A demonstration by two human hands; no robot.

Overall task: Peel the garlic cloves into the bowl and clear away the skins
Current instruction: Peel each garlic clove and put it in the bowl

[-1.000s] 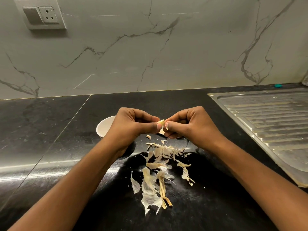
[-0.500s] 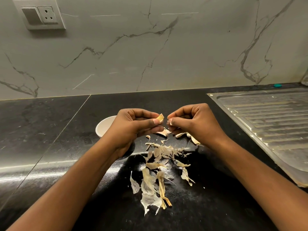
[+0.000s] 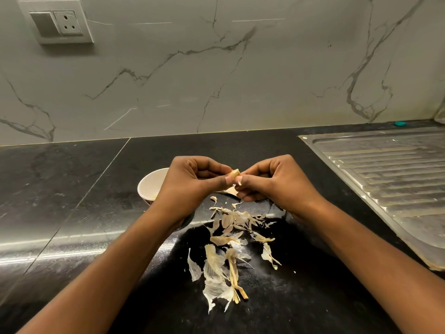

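Observation:
My left hand (image 3: 192, 184) pinches a small garlic clove (image 3: 234, 174) between thumb and forefinger, above the black counter. My right hand (image 3: 277, 186) meets it from the right, its fingertips pinching the clove's skin; a strip of skin (image 3: 230, 190) hangs below the fingers. A white bowl (image 3: 150, 184) stands just left of and behind my left hand, which hides most of it. A scatter of dry garlic skins (image 3: 228, 239) lies on the counter below both hands, reaching toward me.
The black stone counter (image 3: 72, 189) runs left to right. A ribbed steel sink drainboard (image 3: 390, 174) takes up the right side. A marble wall with a switch and socket plate (image 3: 56, 22) stands behind. A small teal cap (image 3: 399, 123) lies by the wall at far right.
The hands had drawn apart half a second ago, with skin pieces dropping below the right hand. Now they have come together again on the clove.

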